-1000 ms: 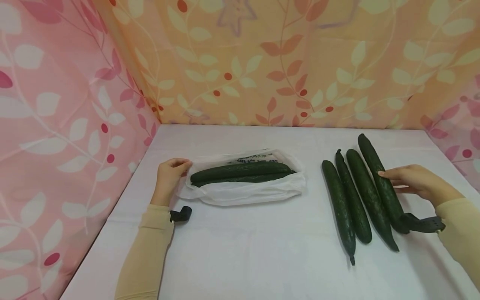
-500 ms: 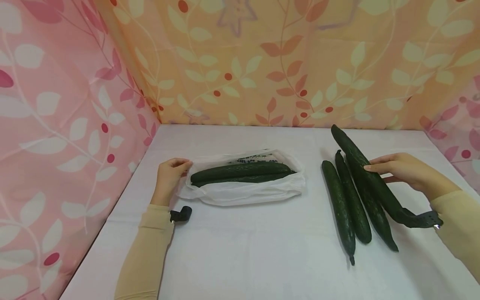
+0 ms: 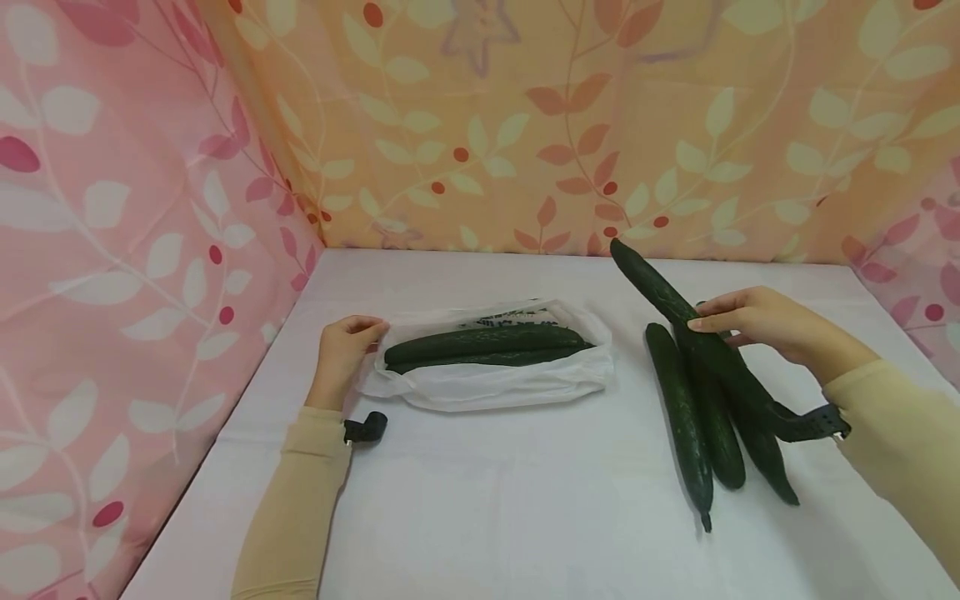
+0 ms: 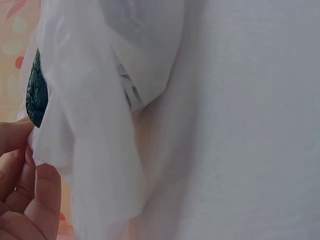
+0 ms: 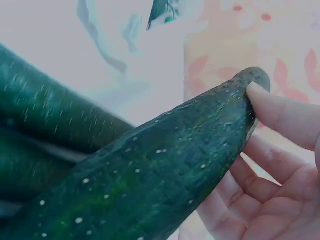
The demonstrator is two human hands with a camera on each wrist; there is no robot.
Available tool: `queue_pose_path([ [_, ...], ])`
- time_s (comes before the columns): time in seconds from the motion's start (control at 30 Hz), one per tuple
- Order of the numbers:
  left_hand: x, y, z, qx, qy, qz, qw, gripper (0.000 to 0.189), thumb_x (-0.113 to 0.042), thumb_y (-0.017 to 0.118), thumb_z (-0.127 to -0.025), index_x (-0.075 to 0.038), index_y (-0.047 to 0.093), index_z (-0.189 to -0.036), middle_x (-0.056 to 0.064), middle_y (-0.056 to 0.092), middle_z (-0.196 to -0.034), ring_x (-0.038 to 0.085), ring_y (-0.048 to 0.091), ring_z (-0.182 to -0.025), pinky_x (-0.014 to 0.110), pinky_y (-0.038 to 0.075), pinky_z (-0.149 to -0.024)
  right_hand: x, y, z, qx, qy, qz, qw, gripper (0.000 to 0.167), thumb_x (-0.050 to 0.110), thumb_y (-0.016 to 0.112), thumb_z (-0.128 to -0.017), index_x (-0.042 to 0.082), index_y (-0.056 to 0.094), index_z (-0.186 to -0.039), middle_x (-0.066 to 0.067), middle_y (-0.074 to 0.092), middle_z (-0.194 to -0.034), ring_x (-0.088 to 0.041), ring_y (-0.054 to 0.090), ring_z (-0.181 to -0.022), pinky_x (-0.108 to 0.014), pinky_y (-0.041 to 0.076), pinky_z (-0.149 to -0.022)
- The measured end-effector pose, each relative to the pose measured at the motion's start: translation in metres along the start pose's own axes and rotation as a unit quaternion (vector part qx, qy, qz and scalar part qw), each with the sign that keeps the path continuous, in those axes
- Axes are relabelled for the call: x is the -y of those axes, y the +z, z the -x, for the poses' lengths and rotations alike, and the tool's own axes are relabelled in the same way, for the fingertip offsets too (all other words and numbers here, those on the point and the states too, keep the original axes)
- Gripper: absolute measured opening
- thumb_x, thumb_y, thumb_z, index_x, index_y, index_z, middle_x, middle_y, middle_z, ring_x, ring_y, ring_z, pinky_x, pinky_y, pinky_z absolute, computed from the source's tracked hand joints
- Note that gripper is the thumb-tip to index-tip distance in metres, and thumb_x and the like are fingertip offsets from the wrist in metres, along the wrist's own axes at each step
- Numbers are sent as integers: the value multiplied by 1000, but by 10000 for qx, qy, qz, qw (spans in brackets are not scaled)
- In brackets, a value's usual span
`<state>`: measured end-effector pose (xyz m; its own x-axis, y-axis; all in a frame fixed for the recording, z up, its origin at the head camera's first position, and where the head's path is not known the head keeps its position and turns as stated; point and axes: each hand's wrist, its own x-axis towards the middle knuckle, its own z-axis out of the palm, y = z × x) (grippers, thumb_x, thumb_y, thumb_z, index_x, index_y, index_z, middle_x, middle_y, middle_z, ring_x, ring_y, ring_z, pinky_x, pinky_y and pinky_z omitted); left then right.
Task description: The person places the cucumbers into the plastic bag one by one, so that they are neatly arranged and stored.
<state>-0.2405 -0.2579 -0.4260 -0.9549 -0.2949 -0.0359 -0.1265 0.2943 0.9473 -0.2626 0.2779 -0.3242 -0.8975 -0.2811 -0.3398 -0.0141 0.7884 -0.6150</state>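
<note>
My right hand [image 3: 772, 323] grips a long dark green cucumber [image 3: 652, 283] around its middle, thumb on the near side. That cucumber slants over the others, its far end pointing up and left. Beneath it lie a cucumber [image 3: 681, 417] on the left and two more partly covered ones. In the right wrist view the thumb presses on the held cucumber [image 5: 150, 165]. At the left, my left hand [image 3: 343, 348] pinches the edge of a thin white plastic bag [image 3: 487, 387] with dark print. Inside the bag's opening lie cucumbers [image 3: 480, 340] side by side.
A white cloth covers the table [image 3: 510, 500]. Orange leaf-patterned fabric [image 3: 495, 125] stands along the back edge, and pink fabric [image 3: 135, 250] rises on the left and right. Black straps circle both wrists.
My right hand has lifted the rightmost cucumber and carried it left, across the other loose ones. The left hand keeps its pinch on the bag.
</note>
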Motion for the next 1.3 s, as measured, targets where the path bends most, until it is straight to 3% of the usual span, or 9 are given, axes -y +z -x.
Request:
queue_pose_path([
  [0.33, 1, 5, -2, -23, 1, -60, 10000, 31, -23, 71, -93, 2, 71, -111, -6, 66, -87, 10, 62, -80, 13, 54, -71, 42, 17, -16, 130, -324, -130, 9993, 62, 39, 64, -96, -6, 53, -138, -25, 55, -140, -36, 55, -125, -53, 49, -103],
  [0.57, 0, 7, -2, -34, -11, 93, 10000, 28, -19, 71, -93, 4, 70, -110, -9, 65, -82, 6, 61, -76, 14, 54, -70, 66, 28, -27, 399, -518, -228, 9976, 59, 37, 65, -95, -3, 55, -138, -22, 55, -142, -36, 56, -125, -55, 47, -104],
  [0.97, 0, 8, -6, 33, -45, 121, 9999, 29, -19, 70, -93, 4, 70, -110, -9, 65, -84, 5, 60, -76, 14, 55, -71, 109, 45, -44, 738, -852, -315, 9931, 52, 31, 68, -94, -1, 60, -134, -19, 62, -135, -27, 64, -117, -47, 52, -101],
  [1.17, 5, 5, -6, 18, -154, -45, 9999, 31, -24, 71, -93, 0, 71, -112, -1, 68, -93, 7, 61, -79, 15, 55, -73, 132, 57, -60, 822, -1078, -143, 9907, 45, 28, 69, -92, 3, 65, -129, -12, 71, -121, -19, 68, -103, -43, 55, -97],
  [1.3, 7, 2, -5, -48, -131, -6, 9999, 30, -24, 72, -92, 0, 71, -111, -3, 68, -92, 8, 62, -78, 15, 55, -73, 149, 64, -67, 858, -1262, -51, 9883, 43, 28, 69, -92, 5, 66, -128, -10, 73, -116, -20, 67, -103, -43, 54, -98],
])
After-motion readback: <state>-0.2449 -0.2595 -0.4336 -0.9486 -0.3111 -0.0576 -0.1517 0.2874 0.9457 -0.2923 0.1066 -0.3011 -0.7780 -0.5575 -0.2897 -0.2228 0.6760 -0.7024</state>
